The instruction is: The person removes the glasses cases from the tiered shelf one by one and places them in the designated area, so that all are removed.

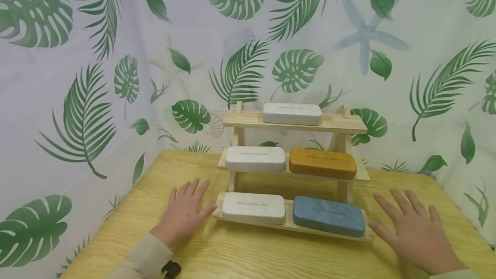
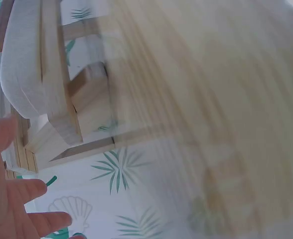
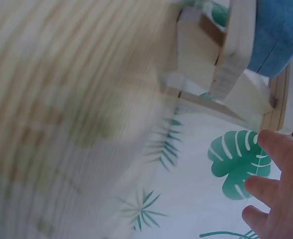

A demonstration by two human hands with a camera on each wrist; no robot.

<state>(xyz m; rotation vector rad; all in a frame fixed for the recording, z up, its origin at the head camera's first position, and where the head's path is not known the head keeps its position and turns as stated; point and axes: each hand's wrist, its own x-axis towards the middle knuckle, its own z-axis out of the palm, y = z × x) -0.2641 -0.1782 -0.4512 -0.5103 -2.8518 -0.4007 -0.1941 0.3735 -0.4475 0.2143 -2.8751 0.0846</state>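
A three-tier wooden rack (image 1: 294,124) carries several glasses cases. On its bottom shelf lie a white case (image 1: 253,208) and, to the right, a blue case (image 1: 328,216). The middle shelf bears another white case (image 1: 255,159) beside an orange-brown case (image 1: 322,163). One more white case (image 1: 292,114) sits alone on the top shelf. My left hand (image 1: 185,212), fingers spread, is beside the left end of the bottom shelf and holds nothing. At the right end, my right hand (image 1: 416,231) is likewise spread and bare, its thumb near the blue case.
The rack stands on a wood-grain table (image 1: 193,253). Behind it and along the left hangs a white cloth (image 1: 186,20) printed with green leaves and starfish. A dark object (image 1: 171,269) shows at the left sleeve's cuff.
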